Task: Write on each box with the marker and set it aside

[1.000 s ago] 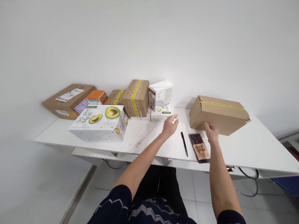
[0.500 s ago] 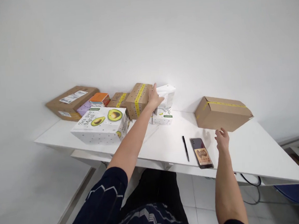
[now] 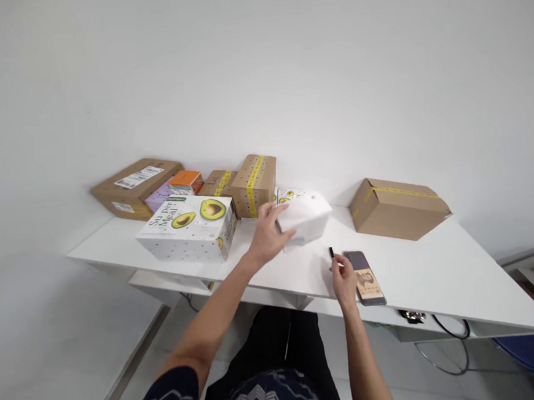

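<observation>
The left hand [image 3: 267, 236] reaches forward over the desk [image 3: 439, 273], arm outstretched, its grip closed on the near end of a white box [image 3: 306, 216] lying near the desk's middle. Right of it, the right hand [image 3: 344, 280] hovers with fingers loosely curled over one black pen [image 3: 331, 252], touching one phone [image 3: 365, 270]; its grip holds nothing I can tell. Behind stand four brown cartons, one avocado box [image 3: 190, 226].

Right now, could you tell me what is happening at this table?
A person's left hand holds a small white box just above the white table. The right hand rests on a black pen beside a phone. Cardboard boxes and an avocado-print box sit around them.
</observation>
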